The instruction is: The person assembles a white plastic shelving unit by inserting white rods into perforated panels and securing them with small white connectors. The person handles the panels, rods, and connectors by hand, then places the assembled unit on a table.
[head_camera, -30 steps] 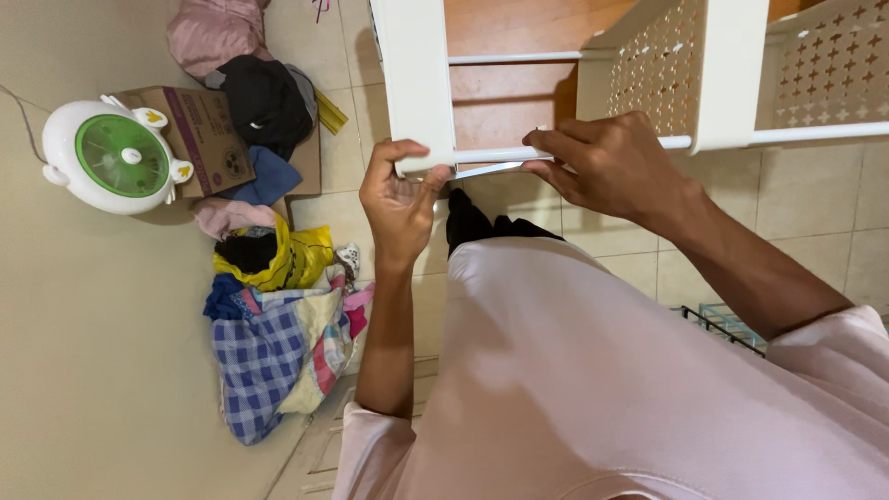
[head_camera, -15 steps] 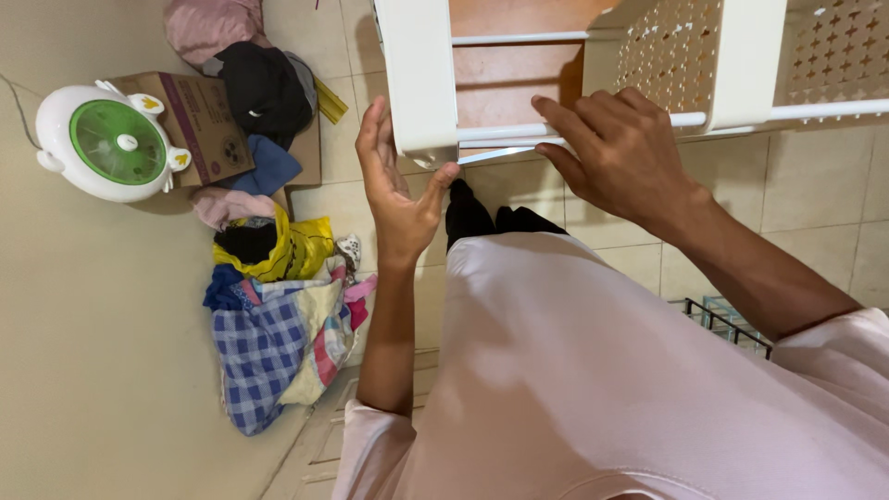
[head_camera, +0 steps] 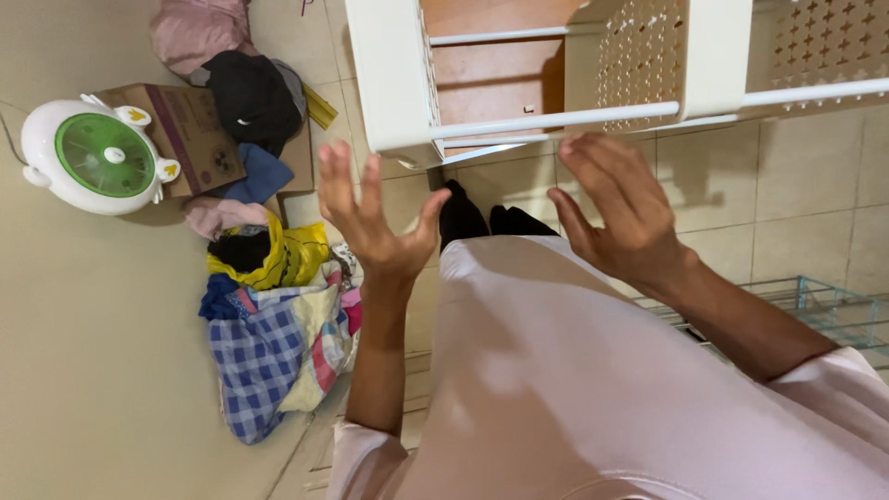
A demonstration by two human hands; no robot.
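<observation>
Seen from head cam, looking down: left hand (head_camera: pixel 375 218) raised, palm up-ish, fingers spread wide, holding nothing; right hand (head_camera: pixel 616 208) likewise open, fingers loosely fanned, nothing in its grasp; both just short of white plastic shelf rack (head_camera: pixel 398 83), neither touching it; rack's round front rail (head_camera: pixel 556 120) directly above fingertips, perforated side panel (head_camera: pixel 639 60) to the right, wooden surface (head_camera: pixel 486 74) visible thru the frame. Below hands, pale pink garment (head_camera: pixel 556 380) filling lower centre; dark-socked feet (head_camera: pixel 482 218) showing at its top edge on beige tiled floor (head_camera: pixel 787 194). At left, white-and-green round fan (head_camera: pixel 97 157) beside brown cardboard box (head_camera: pixel 190 130); black cloth (head_camera: pixel 250 97) and pink cloth (head_camera: pixel 199 32) piled on & behind box; blue cloth (head_camera: pixel 259 176) just under it. Further down, yellow plastic bag (head_camera: pixel 292 255) w/ dark contents; blue checked fabric (head_camera: pixel 264 356) heaped against it. At right edge, glass-and-wire rack (head_camera: pixel 824 310) on floor, well apart from both hands.
</observation>
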